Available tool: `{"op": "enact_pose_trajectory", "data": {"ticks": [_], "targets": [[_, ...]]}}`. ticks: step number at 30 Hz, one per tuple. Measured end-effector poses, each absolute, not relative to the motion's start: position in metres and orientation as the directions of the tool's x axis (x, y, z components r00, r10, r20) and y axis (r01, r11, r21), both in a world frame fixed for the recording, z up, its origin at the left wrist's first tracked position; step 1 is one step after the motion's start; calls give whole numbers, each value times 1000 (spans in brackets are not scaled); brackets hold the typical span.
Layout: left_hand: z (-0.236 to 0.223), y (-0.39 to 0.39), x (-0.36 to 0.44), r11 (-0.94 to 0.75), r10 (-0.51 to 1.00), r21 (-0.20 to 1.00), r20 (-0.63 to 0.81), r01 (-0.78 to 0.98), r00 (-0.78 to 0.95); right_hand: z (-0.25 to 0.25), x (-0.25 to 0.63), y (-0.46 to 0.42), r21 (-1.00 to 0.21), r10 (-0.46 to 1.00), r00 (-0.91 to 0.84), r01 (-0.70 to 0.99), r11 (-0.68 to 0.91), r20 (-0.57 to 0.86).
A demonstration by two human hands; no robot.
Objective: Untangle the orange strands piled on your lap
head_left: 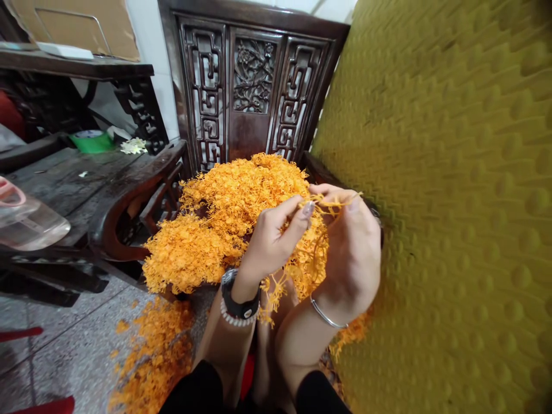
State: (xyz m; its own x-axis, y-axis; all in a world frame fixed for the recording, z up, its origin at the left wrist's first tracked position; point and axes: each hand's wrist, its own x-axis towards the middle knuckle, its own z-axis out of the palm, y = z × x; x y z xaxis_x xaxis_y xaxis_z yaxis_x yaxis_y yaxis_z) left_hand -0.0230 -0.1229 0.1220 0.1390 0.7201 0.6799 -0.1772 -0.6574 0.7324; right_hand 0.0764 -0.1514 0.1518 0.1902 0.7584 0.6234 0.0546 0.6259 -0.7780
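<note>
Thin orange-yellow strands with small branching tips run between my two hands, above my knees. My left hand, with a black band and a beaded bracelet at the wrist, pinches them between thumb and fingers. On the other side my right hand, wearing a silver bangle, is closed on the same strands, its fingertips partly hidden. A looser tangle of strands dangles below, between the wrists. Just beyond my hands, a big heap of similar orange branching pieces fills the seat of a dark carved wooden chair.
More orange pieces lie on the grey floor at left. A dark wooden seat there bears a green tape roll and a clear plastic container. A tall olive-yellow textured mat stands close on my right.
</note>
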Motion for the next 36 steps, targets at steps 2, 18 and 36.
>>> {"op": "enact_pose_trajectory", "data": {"ticks": [2, 18, 36], "targets": [[121, -122, -21, -667, 725, 720, 687, -192, 53, 152, 75, -154, -780, 756, 195, 111, 616, 625], [125, -123, -30, -495, 765, 772, 605, -399, 221, 149, 69, -147, -846, 845, 47, 15, 532, 532], [129, -125, -19, -404, 815, 590, 579, -700, 17, 156, 79, -140, -700, 681, 476, -173, 693, 556]]}}
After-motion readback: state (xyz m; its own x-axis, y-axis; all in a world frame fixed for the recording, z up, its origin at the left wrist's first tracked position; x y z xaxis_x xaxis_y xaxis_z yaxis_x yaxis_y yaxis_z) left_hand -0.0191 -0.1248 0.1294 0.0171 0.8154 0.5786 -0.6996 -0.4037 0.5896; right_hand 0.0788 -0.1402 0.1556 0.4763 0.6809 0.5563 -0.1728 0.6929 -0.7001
